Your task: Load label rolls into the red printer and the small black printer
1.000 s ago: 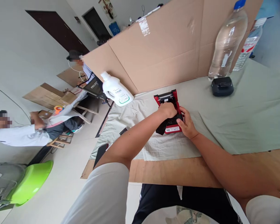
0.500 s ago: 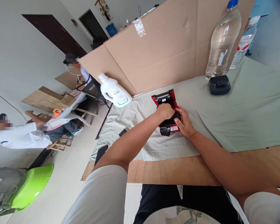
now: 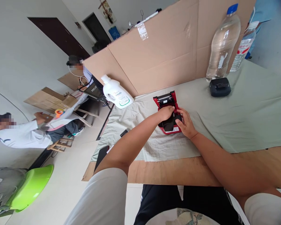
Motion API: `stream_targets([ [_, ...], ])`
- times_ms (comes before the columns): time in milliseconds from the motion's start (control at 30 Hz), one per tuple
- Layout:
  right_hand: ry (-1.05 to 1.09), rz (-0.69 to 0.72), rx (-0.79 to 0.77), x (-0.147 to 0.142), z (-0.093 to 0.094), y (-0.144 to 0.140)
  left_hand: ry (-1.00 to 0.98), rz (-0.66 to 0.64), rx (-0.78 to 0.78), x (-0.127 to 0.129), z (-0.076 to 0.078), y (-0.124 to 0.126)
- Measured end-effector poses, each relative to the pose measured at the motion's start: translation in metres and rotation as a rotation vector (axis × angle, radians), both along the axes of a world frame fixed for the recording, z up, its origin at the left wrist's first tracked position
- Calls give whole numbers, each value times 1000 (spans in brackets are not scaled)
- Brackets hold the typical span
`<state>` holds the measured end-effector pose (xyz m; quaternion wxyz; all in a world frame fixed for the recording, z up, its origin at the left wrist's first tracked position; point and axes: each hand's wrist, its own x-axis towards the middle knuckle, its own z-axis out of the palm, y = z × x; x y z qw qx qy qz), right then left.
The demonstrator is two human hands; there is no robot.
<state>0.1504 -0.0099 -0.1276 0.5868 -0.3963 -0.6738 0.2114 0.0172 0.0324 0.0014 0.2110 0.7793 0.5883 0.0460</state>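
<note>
A red and black device [image 3: 176, 128] with its lid raised, resembling a small label printer, rests on the cloth. Its lid [image 3: 165, 97] carries a roller at the far side. My left hand [image 3: 166, 113] is closed over the device's open middle, its fingertips at the inner right. From under that hand a smooth, dark strip [image 3: 168, 124] comes out over the front edge; its other end is hidden. My right hand [image 3: 186, 122] grips the device's right side, thumb at the near corner and fingers farther back.
A cardboard panel [image 3: 154, 59] stands behind. White jug [image 3: 117, 92] at left; large clear bottle [image 3: 222, 47], smaller bottle [image 3: 243, 50] and black box-shaped object [image 3: 220, 87] at right. A small dark item [image 3: 124, 133] and phone-like object [image 3: 101, 155] lie left. Two people sit beyond.
The dark strip, crumpled at the device's front edge before, now lies smoother and farther right. My left hand has shifted slightly, its fingers now higher and less deep in the device. My right hand stays put.
</note>
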Motion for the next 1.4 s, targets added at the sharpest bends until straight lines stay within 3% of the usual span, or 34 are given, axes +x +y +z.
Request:
stream_targets([
  [200,5,-7,8,-1,-1,0,-71,80,23,-22,8,-3],
  [400,-97,-43,87,1,10,-5,-84,-27,48,-25,-5,-34],
  [567,-199,-38,224,1,22,-12,-171,-64,263,-34,-17,-62],
  [633,-212,-41,229,0,23,-13,-220,-29,430,-42,-19,-58],
  [733,-218,-61,244,-2,23,-14,-277,79,663,-53,-19,-33],
  [867,-246,-84,286,-2,25,-16,-379,100,587,-57,-17,7],
  [1000,-264,-104,335,-1,27,-18,-421,97,602,-51,-21,3],
  [1233,-198,-82,212,-1,24,-16,-396,41,641,-55,-53,-58],
  [1400,-183,-79,171,2,19,-7,-434,82,738,-50,-81,-66],
])
